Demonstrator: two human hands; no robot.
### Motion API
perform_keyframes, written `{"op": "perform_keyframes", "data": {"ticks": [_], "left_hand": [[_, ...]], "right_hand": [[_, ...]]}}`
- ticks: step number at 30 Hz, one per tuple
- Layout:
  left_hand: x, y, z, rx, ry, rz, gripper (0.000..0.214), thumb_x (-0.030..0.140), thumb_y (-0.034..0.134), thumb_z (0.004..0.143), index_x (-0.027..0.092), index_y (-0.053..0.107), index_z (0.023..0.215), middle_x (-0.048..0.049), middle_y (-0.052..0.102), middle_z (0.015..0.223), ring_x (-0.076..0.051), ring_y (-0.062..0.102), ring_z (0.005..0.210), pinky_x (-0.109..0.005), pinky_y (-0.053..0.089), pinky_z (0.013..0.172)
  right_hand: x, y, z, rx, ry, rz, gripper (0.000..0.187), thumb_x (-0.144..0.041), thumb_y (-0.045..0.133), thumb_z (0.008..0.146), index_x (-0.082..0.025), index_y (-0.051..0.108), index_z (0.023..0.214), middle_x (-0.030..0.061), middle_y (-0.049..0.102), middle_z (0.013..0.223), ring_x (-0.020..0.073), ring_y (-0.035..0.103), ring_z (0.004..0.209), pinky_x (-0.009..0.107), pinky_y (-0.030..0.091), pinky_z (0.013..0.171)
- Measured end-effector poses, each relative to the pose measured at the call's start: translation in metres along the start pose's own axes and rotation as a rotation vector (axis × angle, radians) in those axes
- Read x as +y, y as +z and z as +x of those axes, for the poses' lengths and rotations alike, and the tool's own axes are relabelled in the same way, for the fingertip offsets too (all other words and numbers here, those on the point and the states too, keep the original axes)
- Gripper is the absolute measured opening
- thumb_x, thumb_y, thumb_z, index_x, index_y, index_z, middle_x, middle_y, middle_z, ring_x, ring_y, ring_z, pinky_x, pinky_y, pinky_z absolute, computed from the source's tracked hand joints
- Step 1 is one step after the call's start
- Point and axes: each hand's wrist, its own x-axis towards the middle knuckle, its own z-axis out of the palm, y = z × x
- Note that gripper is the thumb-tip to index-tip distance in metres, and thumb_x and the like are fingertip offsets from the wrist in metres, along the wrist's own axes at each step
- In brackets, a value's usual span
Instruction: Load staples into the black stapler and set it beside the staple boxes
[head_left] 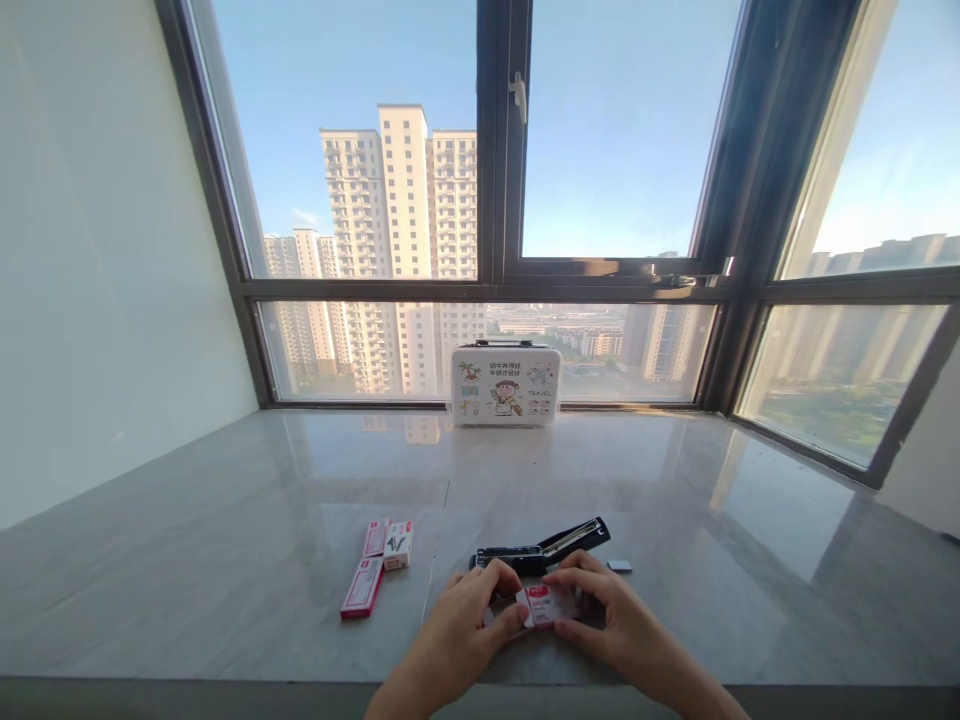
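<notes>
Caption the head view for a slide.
Left hand and right hand hold a staple box near an open black stapler on a windowsill.

There are four boxes (550, 605), one stapler (517, 556), one case (506, 388).

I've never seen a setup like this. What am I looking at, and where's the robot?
There's no robot here: these are a person's bare left hand and right hand. The one picture comes from a camera worn on their head, looking forward and down. Both hands hold a small pink-and-white box between the fingers. Just beyond it, on a glossy grey marble-look ledge, lies an opened black stapler, with a small flat silvery piece to its right. Farther left are two long pink-and-white boxes and a small white box. A white case with cartoon prints stands by the window.
</notes>
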Motion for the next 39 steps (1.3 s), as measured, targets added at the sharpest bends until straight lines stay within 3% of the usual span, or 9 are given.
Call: {"op": "perform_keyframes", "data": {"ticks": [2, 10, 14, 21, 28, 39], "left_hand": [[0.003, -0.002, 0.001, 0.004, 0.0, -0.026, 0.026, 0.049, 0.048, 0.097, 0.027, 0.062, 0.102, 0.0025, 0.07, 0.097, -0.018, 0.058, 0.089, -0.028, 0.037, 0.082], [0.008, -0.012, -0.002, -0.027, -0.064, -0.108, 0.017, 0.03, 0.066, 0.082, 0.027, 0.065, 0.099, 0.0055, 0.07, 0.094, -0.017, 0.057, 0.092, -0.026, 0.036, 0.081], [0.004, -0.008, 0.0, 0.011, -0.08, -0.143, 0.014, 0.033, 0.067, 0.083, 0.028, 0.069, 0.096, 0.0058, 0.072, 0.096, -0.017, 0.058, 0.093, -0.025, 0.036, 0.078], [-0.002, 0.0, 0.011, 0.011, -0.137, -0.252, 0.019, 0.04, 0.067, 0.084, 0.023, 0.073, 0.092, 0.003, 0.071, 0.084, -0.014, 0.059, 0.076, -0.023, 0.037, 0.066], [-0.009, -0.002, 0.021, -0.007, -0.18, -0.27, 0.021, 0.04, 0.07, 0.08, 0.022, 0.075, 0.09, 0.0018, 0.068, 0.079, -0.014, 0.056, 0.075, -0.023, 0.037, 0.066], [-0.014, 0.006, 0.023, 0.039, -0.184, -0.314, 0.022, 0.042, 0.072, 0.079, 0.022, 0.075, 0.086, -0.0001, 0.072, 0.084, -0.019, 0.063, 0.083, -0.026, 0.042, 0.073]], "right_hand": [[-0.002, 0.0, -0.001, -0.004, -0.015, -0.018, 0.036, -0.035, 0.074, 0.082, -0.025, 0.071, 0.115, 0.0056, 0.061, 0.112, 0.0217, 0.059, 0.093, 0.031, 0.048, 0.079], [-0.006, 0.0, 0.0, -0.041, -0.057, 0.024, 0.035, -0.033, 0.072, 0.083, -0.025, 0.069, 0.117, 0.0071, 0.057, 0.118, 0.024, 0.059, 0.103, 0.032, 0.049, 0.084], [0.008, 0.0, 0.005, -0.076, -0.091, 0.047, 0.037, -0.036, 0.073, 0.082, -0.024, 0.068, 0.117, 0.0077, 0.056, 0.115, 0.0241, 0.059, 0.101, 0.031, 0.049, 0.081], [0.011, -0.003, 0.007, -0.065, -0.045, 0.075, 0.038, -0.035, 0.074, 0.08, -0.024, 0.068, 0.116, 0.0076, 0.057, 0.113, 0.0239, 0.06, 0.1, 0.03, 0.049, 0.081], [0.021, -0.003, 0.015, -0.086, -0.076, 0.069, 0.041, -0.044, 0.074, 0.079, -0.022, 0.069, 0.114, 0.0089, 0.058, 0.109, 0.0248, 0.06, 0.098, 0.031, 0.05, 0.08], [0.015, -0.003, 0.012, 0.005, -0.036, 0.095, 0.041, -0.029, 0.076, 0.074, -0.023, 0.07, 0.114, 0.0083, 0.06, 0.111, 0.0261, 0.06, 0.102, 0.032, 0.05, 0.085]]}}
